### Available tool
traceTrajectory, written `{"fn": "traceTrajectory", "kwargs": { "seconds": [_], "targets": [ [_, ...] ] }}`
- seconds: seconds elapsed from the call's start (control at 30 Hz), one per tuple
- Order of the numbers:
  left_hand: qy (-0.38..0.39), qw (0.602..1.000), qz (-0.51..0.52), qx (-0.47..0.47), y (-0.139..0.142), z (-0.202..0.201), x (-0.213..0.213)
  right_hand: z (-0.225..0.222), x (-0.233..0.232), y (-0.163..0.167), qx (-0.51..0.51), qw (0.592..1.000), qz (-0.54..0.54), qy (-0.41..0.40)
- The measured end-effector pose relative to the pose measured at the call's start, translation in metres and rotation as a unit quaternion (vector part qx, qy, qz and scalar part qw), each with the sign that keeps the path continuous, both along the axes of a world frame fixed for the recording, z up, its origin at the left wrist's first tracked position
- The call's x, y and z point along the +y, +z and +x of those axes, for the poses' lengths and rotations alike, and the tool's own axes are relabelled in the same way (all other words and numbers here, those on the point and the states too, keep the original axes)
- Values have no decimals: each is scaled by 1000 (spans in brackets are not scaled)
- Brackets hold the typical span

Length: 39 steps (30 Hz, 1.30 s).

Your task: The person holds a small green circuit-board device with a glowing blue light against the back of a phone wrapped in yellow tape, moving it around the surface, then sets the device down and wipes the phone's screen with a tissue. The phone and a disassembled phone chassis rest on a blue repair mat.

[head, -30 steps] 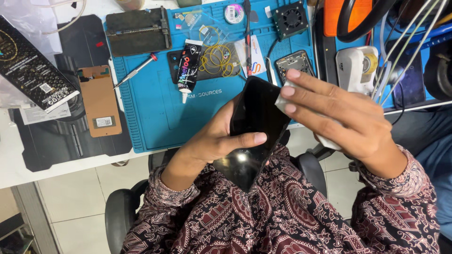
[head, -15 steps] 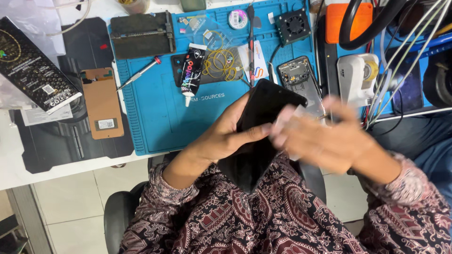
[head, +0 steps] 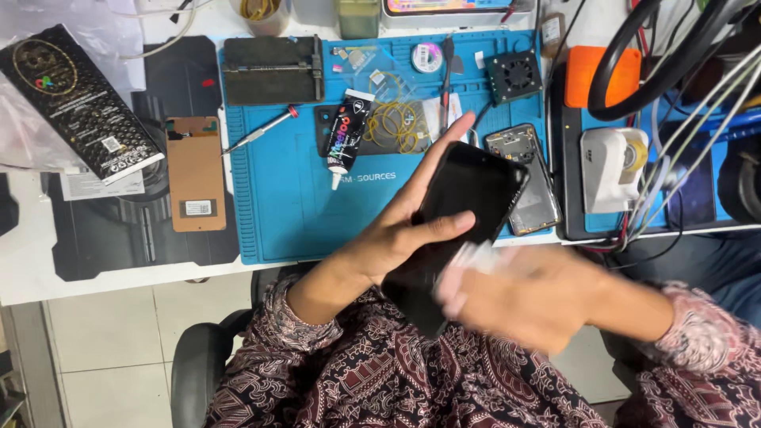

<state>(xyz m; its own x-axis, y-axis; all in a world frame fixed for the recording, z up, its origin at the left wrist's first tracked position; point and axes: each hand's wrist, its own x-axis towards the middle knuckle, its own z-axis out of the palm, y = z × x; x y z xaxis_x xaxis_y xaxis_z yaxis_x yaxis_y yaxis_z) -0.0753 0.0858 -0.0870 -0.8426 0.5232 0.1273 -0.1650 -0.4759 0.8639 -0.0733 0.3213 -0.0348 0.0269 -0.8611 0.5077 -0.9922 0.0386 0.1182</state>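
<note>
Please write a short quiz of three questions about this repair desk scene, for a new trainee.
1. True or false: the left hand holds the black phone above the person's lap.
2. What lies just left of the glue tube on the blue mat?
A. a screwdriver
B. a spoon
C. a hammer
3. Fill in: the right hand is blurred and presses a small white ____ against the phone.

Key: 1 true; 2 A, the screwdriver; 3 cloth, though the blur leaves its exact kind unclear.
</note>
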Motion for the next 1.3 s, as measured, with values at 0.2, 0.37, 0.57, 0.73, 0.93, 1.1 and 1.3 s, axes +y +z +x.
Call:
{"fn": "traceTrajectory", "kwargs": {
  "seconds": [0.2, 0.37, 0.57, 0.73, 0.93, 1.1, 1.3],
  "targets": [
    [-73, 989, 76, -106, 15, -6, -7, -16, 9, 1, 53, 983, -6, -177],
    [9, 1000, 12, 8, 15, -14, -7, -11, -3, -21, 61, 991, 69, 99],
    [-47, 985, 104, -129, 10, -14, -11, -10, 3, -24, 28, 999, 14, -42],
    [4, 998, 55, -28, -2, -18, -12, -32, -4, -17, 39, 999, 29, -15],
    [1, 998, 60, -37, -9, -20, -14, -13, -22, -19, 24, 999, 17, 40],
    [-9, 998, 55, -38, -11, -22, -14, -23, 28, -56, -588, 807, 24, 51],
    [-15, 978, 143, -154, -14, -21, -10, -36, 51, -74, -748, -607, -205, 170]
  ]
}}
